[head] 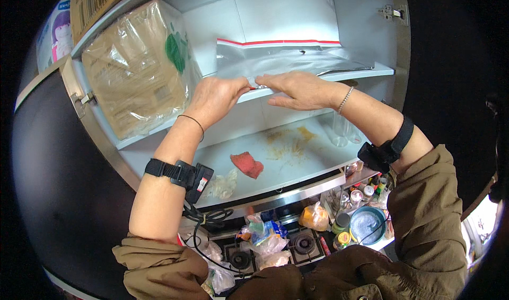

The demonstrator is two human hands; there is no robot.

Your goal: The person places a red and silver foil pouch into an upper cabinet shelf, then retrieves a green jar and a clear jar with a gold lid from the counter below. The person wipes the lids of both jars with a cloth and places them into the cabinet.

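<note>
Inside an open wall cabinet, a silvery plastic sheet or bag (274, 59) with a red strip along its far edge lies on the upper shelf (360, 74). My left hand (220, 97) is at the shelf's front edge, its thumb and fingers pinching a small red-edged bit of the film. Just to its right, my right hand (302, 89) rests over the front edge, fingers stretched out and thumb apart, with nothing gripped. The fingertips of both hands are close together. Whether the pinched bit joins the larger sheet is hard to see.
A plastic-wrapped carton (131, 69) fills the shelf's left side. Below, a red cloth (247, 164), a crumpled clear bag (222, 185) and glass jars (340, 129) stand on a stained cabinet floor (278, 180). Beneath are a gas burner (304, 243) and a blue basin (366, 225).
</note>
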